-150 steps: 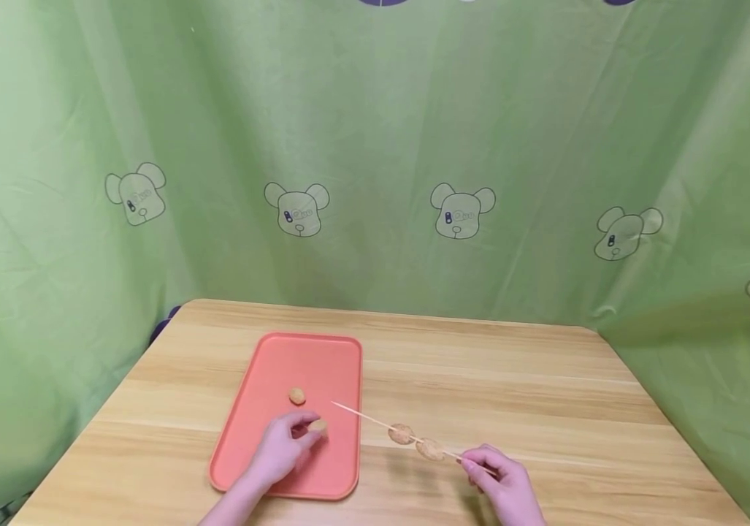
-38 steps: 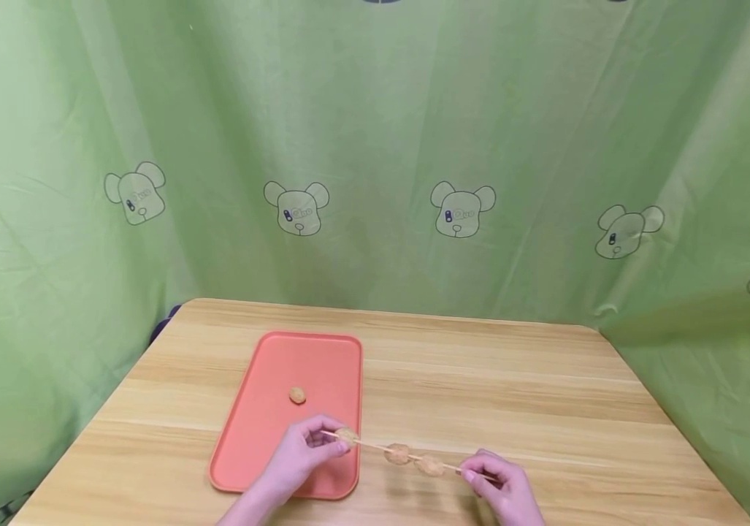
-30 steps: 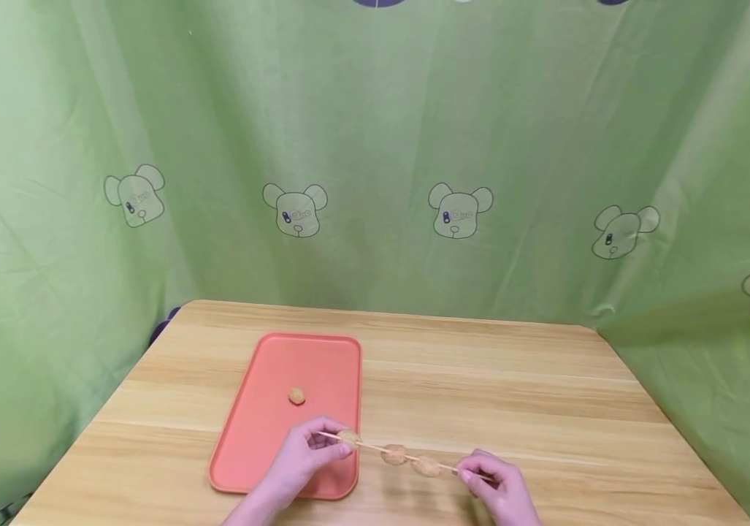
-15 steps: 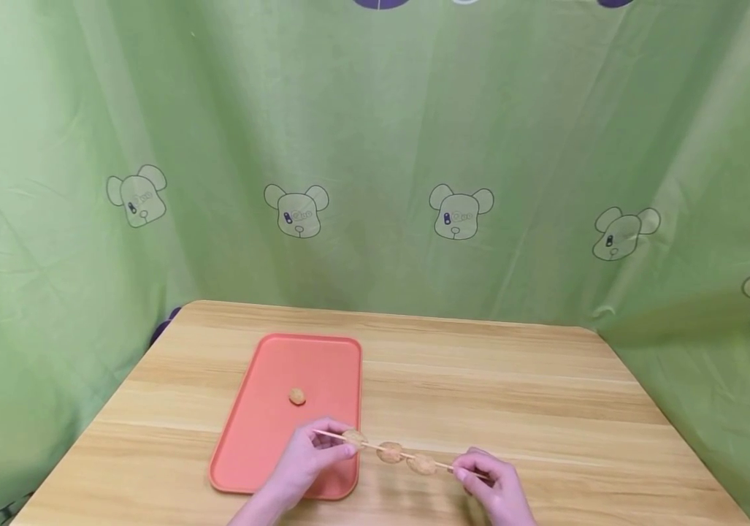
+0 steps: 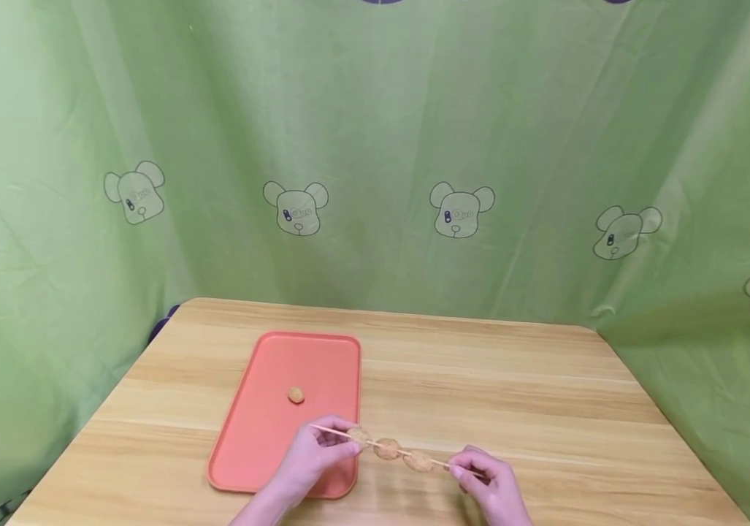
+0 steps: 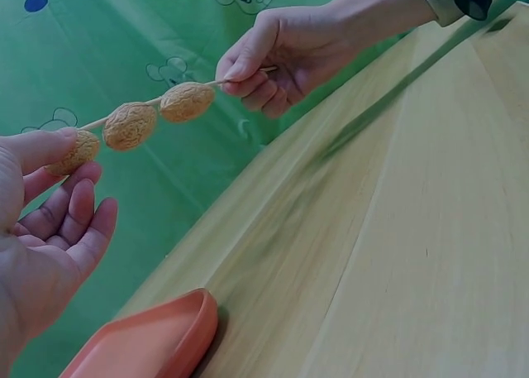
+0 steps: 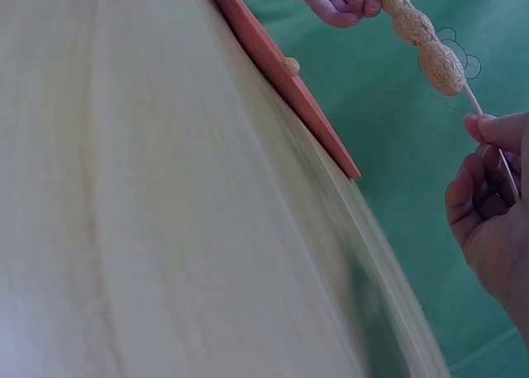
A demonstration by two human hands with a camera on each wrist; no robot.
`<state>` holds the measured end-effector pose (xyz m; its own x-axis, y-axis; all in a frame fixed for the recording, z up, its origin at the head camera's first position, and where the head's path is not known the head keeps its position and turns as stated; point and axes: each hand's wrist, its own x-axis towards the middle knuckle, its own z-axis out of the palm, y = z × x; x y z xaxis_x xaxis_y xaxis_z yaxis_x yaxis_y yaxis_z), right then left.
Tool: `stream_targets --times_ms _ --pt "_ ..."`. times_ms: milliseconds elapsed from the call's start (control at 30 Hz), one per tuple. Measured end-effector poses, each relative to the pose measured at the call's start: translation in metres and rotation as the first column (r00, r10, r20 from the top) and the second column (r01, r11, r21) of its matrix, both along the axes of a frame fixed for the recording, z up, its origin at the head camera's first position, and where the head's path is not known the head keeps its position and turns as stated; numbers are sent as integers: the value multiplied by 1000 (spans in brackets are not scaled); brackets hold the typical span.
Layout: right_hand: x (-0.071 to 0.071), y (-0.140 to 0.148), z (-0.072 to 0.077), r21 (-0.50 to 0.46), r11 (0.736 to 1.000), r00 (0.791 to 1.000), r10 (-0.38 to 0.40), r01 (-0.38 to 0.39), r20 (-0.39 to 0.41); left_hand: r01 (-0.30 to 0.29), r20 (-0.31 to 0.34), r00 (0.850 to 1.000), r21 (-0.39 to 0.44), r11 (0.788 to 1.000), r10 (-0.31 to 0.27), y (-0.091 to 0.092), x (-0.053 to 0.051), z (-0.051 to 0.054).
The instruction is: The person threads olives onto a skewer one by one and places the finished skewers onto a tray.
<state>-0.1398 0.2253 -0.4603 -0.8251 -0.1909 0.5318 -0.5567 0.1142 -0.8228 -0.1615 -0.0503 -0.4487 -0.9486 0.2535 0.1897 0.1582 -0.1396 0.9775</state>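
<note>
My right hand [image 5: 489, 482] pinches the lower end of a thin wooden skewer [image 7: 473, 98], held in the air over the table. Three tan, wrinkled oval balls, perhaps meatballs, are threaded on it. Thumb and fingers of my left hand [image 5: 312, 456] pinch the leftmost ball [image 6: 77, 152], and the skewer's tip sticks out past it. Beside it are the middle ball [image 6: 130, 126] and the ball nearest my right hand [image 6: 187, 102]. One more loose ball [image 5: 295, 395] lies on the pink tray [image 5: 309, 358], behind my left hand.
A wood-grain table [image 5: 513, 380] carries the tray on its left half. Behind and at both sides hangs a green curtain [image 5: 375, 131] with bear-head prints.
My left hand has lifted a ball off the tray. That ball now sits on the skewer and has slid rightward, close to the middle one. The right hand has shifted slightly left.
</note>
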Motion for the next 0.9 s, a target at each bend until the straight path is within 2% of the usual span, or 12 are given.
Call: stream_targets --times_ms 333,600,767,900 --pt "-1 1 -3 23 1000 1000 -14 14 8 10 -6 1000 -7 1000 -10 2 -2 -2" --pt "-5 2 -5 29 999 999 34 -33 -33 3 -20 1000 17 1000 -3 1 -1 -7" --pt "-8 3 -5 4 999 998 46 -46 -36 -4 5 1000 51 999 4 -1 -3 -8" --pt "-9 7 -4 -28 998 997 45 -47 -58 -9 31 999 40 999 8 -10 -9 -9"
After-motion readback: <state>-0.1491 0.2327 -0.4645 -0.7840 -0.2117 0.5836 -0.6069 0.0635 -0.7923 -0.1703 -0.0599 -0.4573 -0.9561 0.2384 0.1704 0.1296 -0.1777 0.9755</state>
